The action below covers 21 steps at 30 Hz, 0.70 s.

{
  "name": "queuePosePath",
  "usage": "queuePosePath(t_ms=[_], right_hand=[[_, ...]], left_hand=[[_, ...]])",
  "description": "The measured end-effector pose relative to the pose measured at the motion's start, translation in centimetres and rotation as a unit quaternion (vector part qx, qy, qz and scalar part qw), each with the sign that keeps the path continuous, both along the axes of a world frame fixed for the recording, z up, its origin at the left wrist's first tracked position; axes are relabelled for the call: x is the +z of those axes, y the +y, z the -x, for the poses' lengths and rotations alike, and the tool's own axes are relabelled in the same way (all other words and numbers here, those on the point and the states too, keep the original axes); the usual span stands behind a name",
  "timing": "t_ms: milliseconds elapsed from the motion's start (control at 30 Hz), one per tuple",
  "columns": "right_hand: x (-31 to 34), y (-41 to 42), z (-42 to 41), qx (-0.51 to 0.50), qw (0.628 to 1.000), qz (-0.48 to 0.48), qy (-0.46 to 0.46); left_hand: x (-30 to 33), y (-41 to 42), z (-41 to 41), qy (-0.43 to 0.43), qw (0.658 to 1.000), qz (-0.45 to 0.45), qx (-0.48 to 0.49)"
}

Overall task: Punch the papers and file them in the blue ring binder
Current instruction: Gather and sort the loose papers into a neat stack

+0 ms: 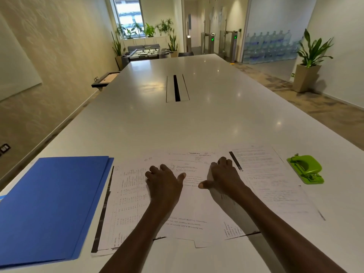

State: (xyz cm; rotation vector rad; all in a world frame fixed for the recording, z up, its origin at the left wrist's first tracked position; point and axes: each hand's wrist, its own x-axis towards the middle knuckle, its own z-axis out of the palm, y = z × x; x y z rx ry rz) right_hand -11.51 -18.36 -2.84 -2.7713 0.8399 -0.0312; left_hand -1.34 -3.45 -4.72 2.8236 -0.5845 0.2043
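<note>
Far half of white table (206, 119) open to reach, closed blue ring binder (49, 203) blocking near left, green hole punch (305, 168) near right edge, loose papers (271, 180) spread between them, clear strip between papers and punch

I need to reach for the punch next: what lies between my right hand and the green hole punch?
In the head view, one printed sheet, then bare table, separates the right hand from the green hole punch.
</note>
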Motion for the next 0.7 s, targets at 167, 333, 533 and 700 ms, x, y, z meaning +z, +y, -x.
queuePosePath(t_ms=[167,333,533,700], right_hand=[[0.2,0.3,0.1,-0.002,1.000,-0.007,-0.005],[0.4,0.5,0.0,-0.004,1.000,-0.004,0.005],[0.4,0.6,0.0,-0.006,1.000,-0.010,0.001],[0.6,0.0,-0.3,-0.004,0.999,-0.032,0.000]], left_hand=[[1.1,-1.0,-0.1,0.022,0.998,-0.051,0.030],[2.3,-1.5,-0.6,0.056,0.994,-0.086,0.027],[3.1,-1.8,-0.9,0.087,0.993,-0.084,0.016],[1.6,-2.7,0.3,0.057,0.997,-0.056,0.009]])
